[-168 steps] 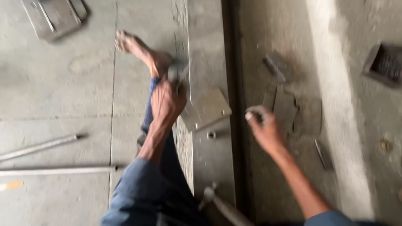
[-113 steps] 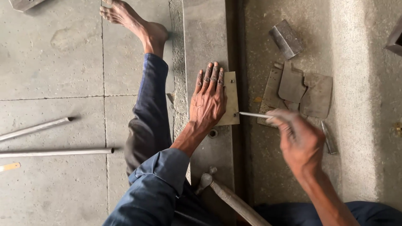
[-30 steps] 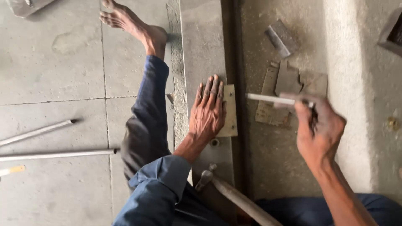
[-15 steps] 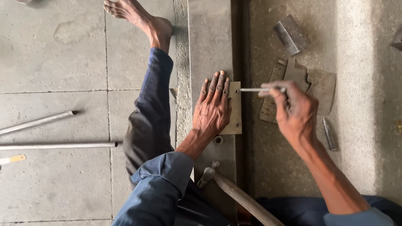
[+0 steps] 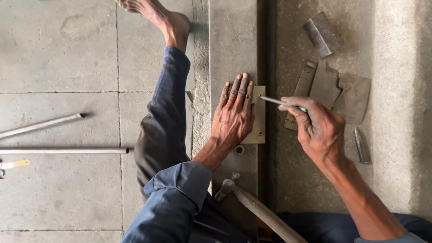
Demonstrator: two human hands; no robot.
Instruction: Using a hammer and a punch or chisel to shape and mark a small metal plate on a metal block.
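Small flat metal plate (image 5: 259,118), pale yellowish grey, rectangular, lying on the long steel bar (image 5: 231,45) that runs up the floor. Pinned flat under the left hand (image 5: 234,114), palm down, fingers spread and stretched straight over the plate's left part; only the right strip and lower edge showing. Not clasped, just pressed. Tiny dark hole near the plate's lower right corner.

Thin metal scribe (image 5: 274,101), grey and rod-like, lying nearly level with its tip touching the plate's upper right edge. Pinched in the right hand (image 5: 317,130), fingers curled tight round the shaft, just right of the plate and across the dark gap beside the bar.

Just below the plate, a small round hole (image 5: 239,149) in the bar. Lower down, a hammer (image 5: 252,204) with its metal head on the bar and a wooden handle slanting toward the bottom edge.

Right of the hands, 3 or so flat dull metal cutouts (image 5: 335,90) overlapping on the concrete floor (image 5: 58,189), a small grey block (image 5: 321,33) above them, a short chisel (image 5: 361,146) below. Far left, 2 long metal rods (image 5: 63,150) on the floor. Bare foot (image 5: 164,18) and blue trouser leg stretched out beside the bar.
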